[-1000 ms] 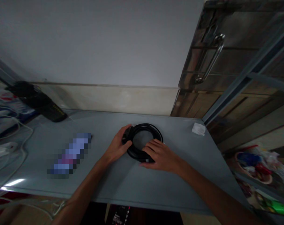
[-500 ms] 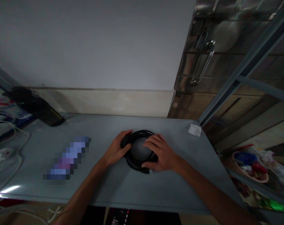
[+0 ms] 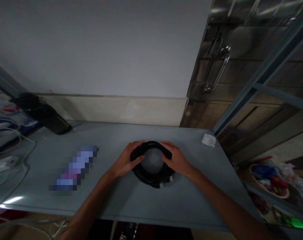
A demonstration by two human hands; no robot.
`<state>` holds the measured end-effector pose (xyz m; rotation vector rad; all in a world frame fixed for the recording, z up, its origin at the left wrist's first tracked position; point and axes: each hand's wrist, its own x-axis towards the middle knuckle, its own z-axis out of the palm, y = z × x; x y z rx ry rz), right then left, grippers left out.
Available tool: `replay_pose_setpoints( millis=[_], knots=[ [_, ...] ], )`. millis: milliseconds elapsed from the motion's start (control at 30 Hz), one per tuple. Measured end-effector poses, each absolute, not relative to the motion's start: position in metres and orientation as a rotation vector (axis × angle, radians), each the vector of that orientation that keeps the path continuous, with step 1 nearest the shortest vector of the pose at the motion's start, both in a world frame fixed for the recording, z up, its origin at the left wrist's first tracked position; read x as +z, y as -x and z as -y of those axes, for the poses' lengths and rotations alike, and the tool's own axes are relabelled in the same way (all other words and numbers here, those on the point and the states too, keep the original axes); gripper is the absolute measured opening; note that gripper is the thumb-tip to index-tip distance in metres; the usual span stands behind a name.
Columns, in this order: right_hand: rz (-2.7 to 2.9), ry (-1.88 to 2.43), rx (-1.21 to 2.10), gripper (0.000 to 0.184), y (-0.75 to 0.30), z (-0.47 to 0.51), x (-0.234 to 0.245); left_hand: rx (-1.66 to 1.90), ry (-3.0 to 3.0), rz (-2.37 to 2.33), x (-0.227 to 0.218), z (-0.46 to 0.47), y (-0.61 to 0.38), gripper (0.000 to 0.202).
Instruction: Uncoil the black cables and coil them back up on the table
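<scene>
Gripping coiled black cable (image 3: pixel 145 176) from both sides: left hand (image 3: pixel 126 158), right hand (image 3: pixel 178 160), each closed on it. Two plugs (image 3: pixel 169 179) at near-right edge, grey table (image 3: pixel 191 206) below.

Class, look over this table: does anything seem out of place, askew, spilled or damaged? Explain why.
A small white scrap sits in the far right corner, like litter. White cords sprawl loosely at the left, unlike the neatly coiled black cable. No spill or damage shows, though a pixelated patch hides one spot.
</scene>
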<state>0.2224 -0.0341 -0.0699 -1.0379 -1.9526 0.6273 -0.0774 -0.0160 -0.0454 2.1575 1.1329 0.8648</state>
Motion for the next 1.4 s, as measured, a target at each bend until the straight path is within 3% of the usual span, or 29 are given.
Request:
replay_pose_setpoints(
  millis=[300,600,933,1133,1400],
  knots=[
    [2.038,0.951,0.743,0.053,-0.226,0.036,-0.065,0.789,-2.106,-1.042,-0.037,0.017,0.076,0.052],
    [2.071,0.919,0.799,0.048,-0.228,0.034,-0.066,0.774,-2.167,-0.982,-0.04,0.016,0.08,0.056],
    [1.965,1.016,0.652,0.033,-0.226,0.037,-0.059,0.807,-2.038,-1.099,-0.031,0.021,0.07,0.038],
    [1.7,1.072,0.442,0.025,-0.236,0.032,-0.046,1.039,-1.996,-1.227,-0.028,0.019,0.071,0.043],
    [1.543,1.135,0.336,0.03,-0.24,0.035,-0.034,1.336,-2.01,-1.545,-0.032,0.011,0.087,0.044]
  ],
)
